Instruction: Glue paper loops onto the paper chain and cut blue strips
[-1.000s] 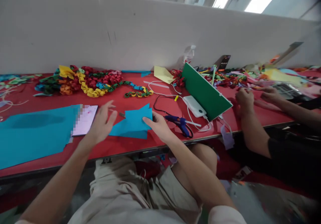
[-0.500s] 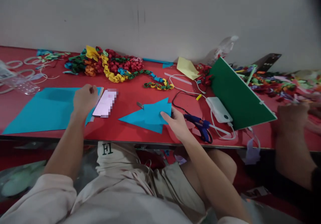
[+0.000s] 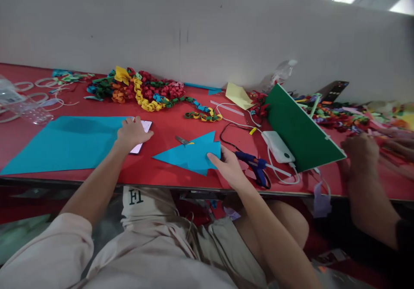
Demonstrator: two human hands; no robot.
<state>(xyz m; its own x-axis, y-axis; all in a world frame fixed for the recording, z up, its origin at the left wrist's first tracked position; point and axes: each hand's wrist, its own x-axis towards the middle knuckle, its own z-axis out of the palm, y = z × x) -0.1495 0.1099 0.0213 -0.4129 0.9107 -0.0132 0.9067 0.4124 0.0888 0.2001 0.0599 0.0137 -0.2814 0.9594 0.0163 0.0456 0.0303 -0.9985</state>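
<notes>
My left hand point(image 3: 134, 133) lies palm down with its fingers spread, over the right edge of a large blue paper sheet point(image 3: 80, 144) and a phone point(image 3: 146, 127). It partly hides the phone. My right hand point(image 3: 228, 164) pinches the right end of a cut blue paper piece point(image 3: 200, 159), thumb on top and fingers behind. That end overlaps a pointed blue triangle shape lying on the red table point(image 3: 136, 170). At the triangle's upper edge is a small cutter point(image 3: 183, 140), its handle partly covered by the paper.
A blue glue gun point(image 3: 255, 164), a white power bank point(image 3: 278, 146) with cables and a leaning green board point(image 3: 300, 129) stand at the right. Paper chains point(image 3: 145, 92) lie along the back, near a plastic bottle point(image 3: 281, 75). Another person's hand point(image 3: 362, 151) is at far right.
My left hand has moved right from the large sheet's edge onto the phone, and its curled fingers have spread. My right hand keeps its hold; more of the cutter shows. The view has tilted up slightly.
</notes>
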